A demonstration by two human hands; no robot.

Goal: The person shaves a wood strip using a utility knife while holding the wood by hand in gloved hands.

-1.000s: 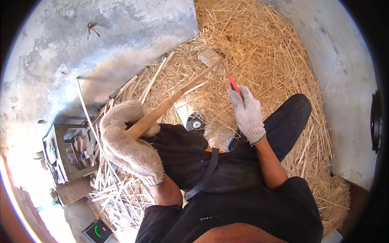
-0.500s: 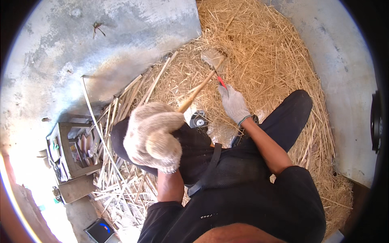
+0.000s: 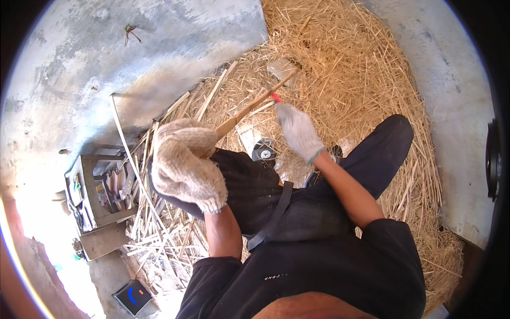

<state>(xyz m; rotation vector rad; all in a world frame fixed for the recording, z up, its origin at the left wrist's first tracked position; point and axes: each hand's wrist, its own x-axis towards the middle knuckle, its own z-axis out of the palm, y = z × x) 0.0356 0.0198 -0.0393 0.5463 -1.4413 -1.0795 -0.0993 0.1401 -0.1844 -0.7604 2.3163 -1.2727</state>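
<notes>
In a straw-strewn corner between pale walls, seen from the head camera, a seated person works with 2 gloved hands above dark-trousered legs. The left hand (image 3: 186, 162), bundled in a thick knitted covering, is closed around the near end of a flat tan strip (image 3: 239, 118); the separate fingers cannot be made out. The strip slants up and to the right, its far end over the straw (image 3: 350, 64). The right hand (image 3: 298, 130), in a thin pale glove, is curled around a red-handled tool (image 3: 275, 97), which meets the strip partway along; the blade is too small to make out. The thick covering probably guards the left hand against the strip's edges, and the outstretched hold likely keeps the strip steady and clear of the legs.

Beyond the left knee, a black tool with a round disc (image 3: 264, 153) lies within easy reach. A wooden box of odds and ends (image 3: 101, 212) stands farther left.

Compared with 0.5 seconds ago, the left hand is farther left, more of the strip shows, and the red handle sits farther from the strip's far end.
</notes>
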